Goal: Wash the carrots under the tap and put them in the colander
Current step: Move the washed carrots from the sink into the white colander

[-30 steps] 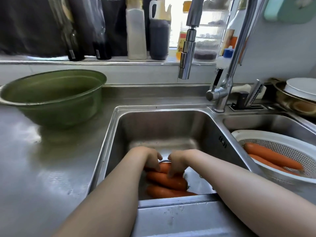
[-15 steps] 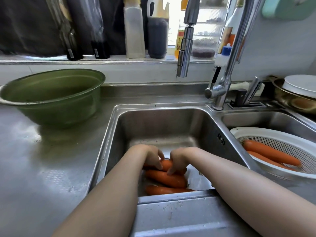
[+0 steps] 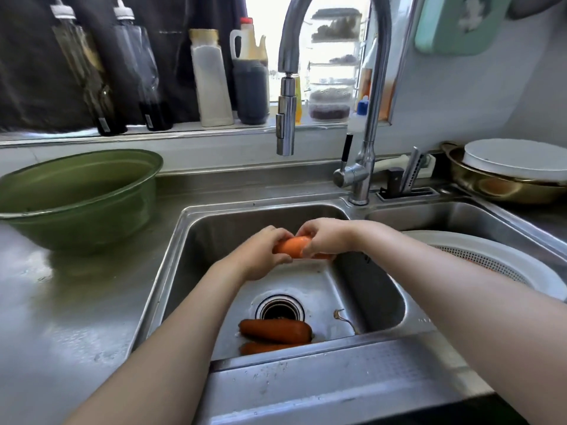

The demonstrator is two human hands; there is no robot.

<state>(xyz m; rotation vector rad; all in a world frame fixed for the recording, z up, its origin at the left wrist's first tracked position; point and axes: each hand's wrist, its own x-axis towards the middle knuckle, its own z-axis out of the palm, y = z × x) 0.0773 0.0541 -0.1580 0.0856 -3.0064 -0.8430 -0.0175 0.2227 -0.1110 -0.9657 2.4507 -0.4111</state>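
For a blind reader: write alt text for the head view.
Left hand and right hand grip one carrot above a steel sink, below the tap. Two more carrots lie near the drain; a white colander sits in the right basin.

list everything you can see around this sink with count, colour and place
held carrot: 1, orange, between both hands over the left basin
loose carrots: 2, orange, basin floor by the drain
sink: 1, steel, two basins
tap: 1, chrome, above the left basin
colander: 1, white, right basin
bowl: 1, green, counter on the left
bottles: 4 left of the tap, clear, white and dark, windowsill
pan: 1, brass-coloured, far right
left hand: 1, grips the held carrot
right hand: 1, grips the held carrot
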